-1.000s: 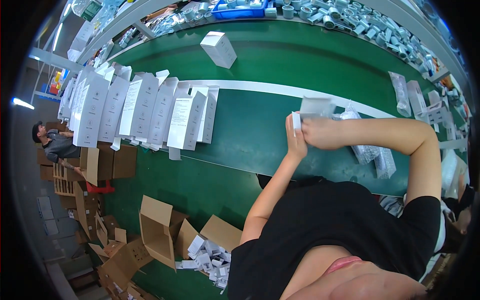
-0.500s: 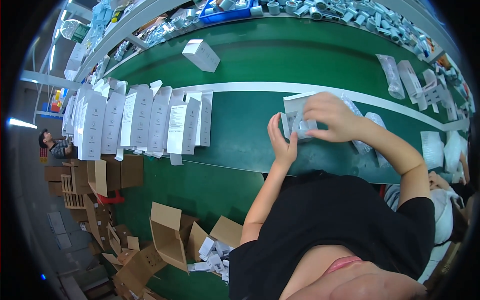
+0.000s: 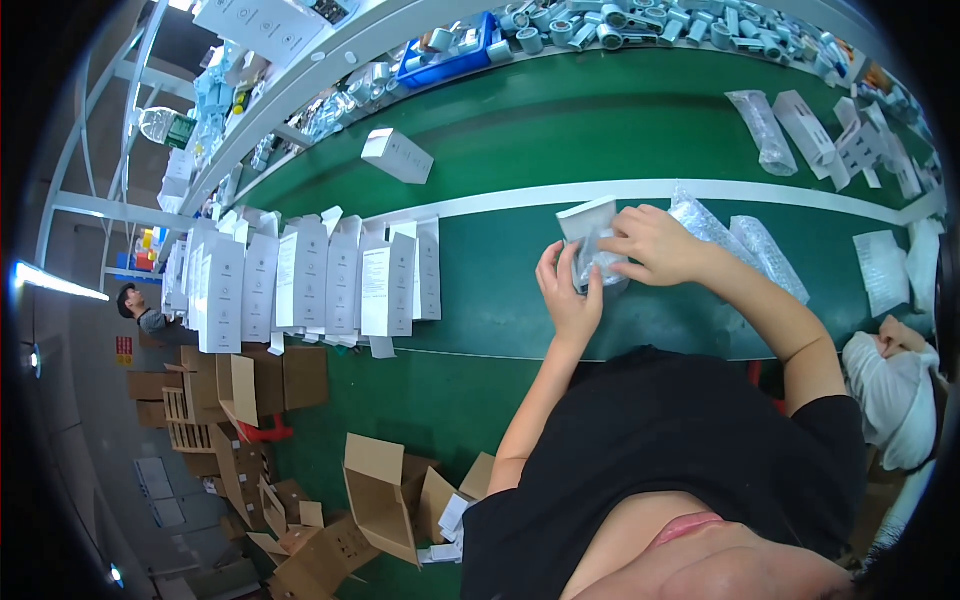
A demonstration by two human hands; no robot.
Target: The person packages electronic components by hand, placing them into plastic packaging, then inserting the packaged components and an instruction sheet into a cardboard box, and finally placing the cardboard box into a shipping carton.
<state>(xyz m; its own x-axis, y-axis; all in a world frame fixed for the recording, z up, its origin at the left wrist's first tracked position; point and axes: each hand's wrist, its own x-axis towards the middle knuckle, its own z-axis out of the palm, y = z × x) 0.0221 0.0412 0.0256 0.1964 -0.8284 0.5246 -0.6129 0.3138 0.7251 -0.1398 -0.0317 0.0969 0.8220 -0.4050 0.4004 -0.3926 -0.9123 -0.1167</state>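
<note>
A small white box [image 3: 587, 217] with its flap raised stands at the table's edge in front of me. My left hand [image 3: 571, 298] is curled round its left and near side, gripping it. Crinkled clear plastic [image 3: 594, 258] shows at the box's mouth; what it wraps cannot be made out. From the right, my right hand [image 3: 652, 246] holds the plastic with bent fingers, its fingertips at the box opening. Just right of that hand lie two bubble-wrapped pieces [image 3: 768, 258] on the green table.
Upright white cartons with open flaps [image 3: 385, 285] stand in a row at left. One white box [image 3: 398, 156] lies on the green conveyor beyond the white rail [image 3: 500, 200]. Grey fittings [image 3: 640, 30] and a blue tray [image 3: 447, 62] line the back. Open cardboard boxes [image 3: 385, 500] sit lower left.
The view has shifted, so the cartons sit lower and further right. My right hand has closed in on the plastic at the box; the left hand keeps its grip.
</note>
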